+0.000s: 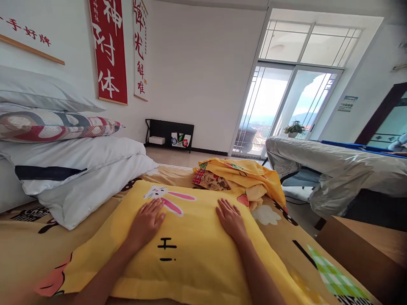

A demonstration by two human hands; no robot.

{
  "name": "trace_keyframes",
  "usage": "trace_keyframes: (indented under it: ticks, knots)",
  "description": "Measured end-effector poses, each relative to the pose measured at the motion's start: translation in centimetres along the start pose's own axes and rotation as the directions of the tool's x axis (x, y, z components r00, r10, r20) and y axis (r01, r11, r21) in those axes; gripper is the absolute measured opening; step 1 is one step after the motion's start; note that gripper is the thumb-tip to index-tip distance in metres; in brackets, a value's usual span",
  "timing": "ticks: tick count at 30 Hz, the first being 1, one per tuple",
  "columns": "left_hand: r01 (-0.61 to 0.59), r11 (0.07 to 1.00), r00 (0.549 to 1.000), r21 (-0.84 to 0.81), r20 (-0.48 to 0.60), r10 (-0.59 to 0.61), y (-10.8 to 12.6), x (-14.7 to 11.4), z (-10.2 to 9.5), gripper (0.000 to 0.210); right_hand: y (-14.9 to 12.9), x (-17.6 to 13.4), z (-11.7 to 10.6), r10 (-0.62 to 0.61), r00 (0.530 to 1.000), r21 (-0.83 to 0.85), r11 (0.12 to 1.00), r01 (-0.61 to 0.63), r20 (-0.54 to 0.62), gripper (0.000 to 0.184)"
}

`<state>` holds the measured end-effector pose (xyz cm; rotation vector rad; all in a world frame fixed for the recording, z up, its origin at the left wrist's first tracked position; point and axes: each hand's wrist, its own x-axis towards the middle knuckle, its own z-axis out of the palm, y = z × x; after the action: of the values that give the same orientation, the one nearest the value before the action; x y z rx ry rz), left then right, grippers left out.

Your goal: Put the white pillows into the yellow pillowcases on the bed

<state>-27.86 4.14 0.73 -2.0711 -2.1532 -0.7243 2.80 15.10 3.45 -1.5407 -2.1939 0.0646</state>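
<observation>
Pillow (203, 258), yellow, lies on the patterned bed sheet (280, 241), directly in front of the person and beneath both hands. Its long axis appears to run left to right across the body, allowing for the slanting view. Near edge passes beneath the forearms; far edge sits just beyond the fingertips.

Left hand (146, 218): palm down on the far left part of the pillow, fingers extended and close together, thumb slightly apart. Fingertips reach the printed rabbit (155, 192). Right hand (231, 218): palm down on the far right part, spread flat, fingertips angled towards the far edge. Neither hand grips anything; how hard they press cannot be told. Hands well apart, black print (167, 250) between the forearms.

Right hand looks slightly nearer the far edge and its own side edge than the left hand does. It is also nearer the crumpled yellow cloth (251, 171), beyond the far right corner, which partly covers a brown and red-checked item (213, 182). White bedding (92, 156) lies stacked to the far left, nearer the left hand. Brown box (369, 237) stands right of the bed.
</observation>
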Motion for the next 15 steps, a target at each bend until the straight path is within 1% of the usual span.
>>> trace_keyframes:
  ticks: [2, 3, 4, 6, 8, 11, 13, 14, 15]
  knots:
    - [0.137, 0.99, 0.989, -0.01, -0.056, -0.138, -4.5, -1.6, -0.2, 0.058, 4.0, -1.0, 1.2, 0.088, 0.995, -0.081, 0.993, -0.091, -0.039, 0.054]
    - [0.216, 0.975, 0.972, -0.045, -0.084, -0.219, -6.7, -2.5, -0.2, 0.06, 5.7, -1.5, 1.7, 0.095, 0.994, -0.099, 0.99, -0.099, -0.046, 0.056]
    - [0.28, 0.956, 0.953, -0.092, -0.089, -0.288, -8.9, -3.5, 0.0, 0.064, 7.3, -2.1, 2.2, 0.074, 0.996, -0.104, 0.991, -0.08, -0.054, 0.057]
    - [0.346, 0.919, 0.929, -0.189, -0.069, -0.364, -12.6, -5.7, 0.7, 0.07, 9.7, -3.4, 3.2, 0.023, 0.995, -0.089, 0.996, -0.031, -0.094, 0.06]
    - [0.384, 0.892, 0.912, -0.24, -0.049, -0.406, -15.2, -8.2, 1.3, 0.071, 11.5, -5.2, 4.3, 0.008, 0.986, -0.071, 0.997, -0.02, -0.164, 0.063]
    - [0.439, 0.871, 0.888, -0.222, -0.042, -0.458, -17.2, -12.2, 1.9, 0.066, 14.6, -9.2, 5.6, 0.009, 0.967, -0.041, 0.999, -0.02, -0.255, 0.063]
    - [0.477, 0.86, 0.869, -0.18, -0.051, -0.493, -17.5, -14.4, 1.9, 0.063, 17.2, -12.0, 5.8, -0.064, 0.971, -0.04, 0.998, 0.056, -0.231, 0.06]
    - [0.491, 0.858, 0.859, -0.151, -0.077, -0.506, -17.3, -15.1, 1.7, 0.062, 18.6, -13.0, 5.6, -0.115, 0.973, -0.046, 0.993, 0.108, -0.199, 0.058]
    - [0.497, 0.86, 0.851, -0.112, -0.128, -0.509, -16.9, -15.5, 1.3, 0.062, 19.8, -13.6, 5.2, -0.145, 0.972, -0.06, 0.989, 0.136, -0.188, 0.057]
